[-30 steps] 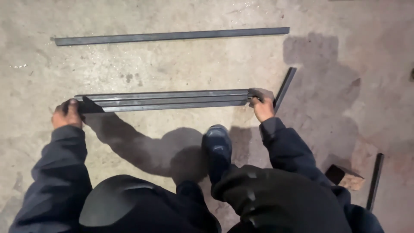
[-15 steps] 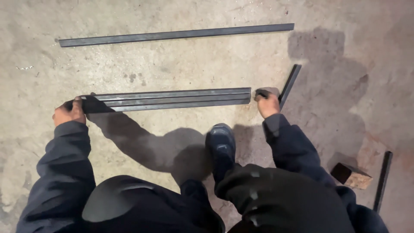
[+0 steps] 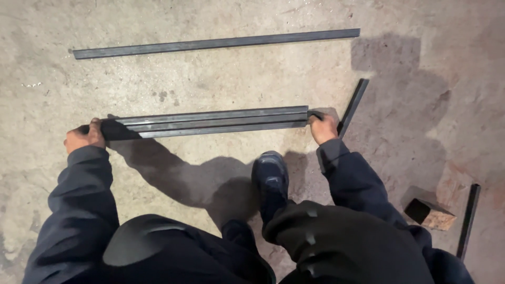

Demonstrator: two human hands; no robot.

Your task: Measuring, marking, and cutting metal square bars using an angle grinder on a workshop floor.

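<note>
I crouch over a concrete floor with a bundle of long dark steel bars (image 3: 210,121) lying crosswise in front of me. My left hand (image 3: 84,137) grips the bundle's left end. At the right end, my right hand (image 3: 324,126) is closed around the bars' tips. The bars lie side by side, roughly level, at or just above the floor. My dark shoe (image 3: 270,176) stands below the bundle's right half.
A single long steel bar (image 3: 215,43) lies farther away, parallel to the bundle. A short bar (image 3: 353,105) lies at an angle beside my right hand. At the lower right are a small block (image 3: 428,213) and another short bar (image 3: 468,221).
Both hands keep hold of the bundle's ends. The whole scene has drifted slightly right and down in view; the bundle itself shows no clear movement.
</note>
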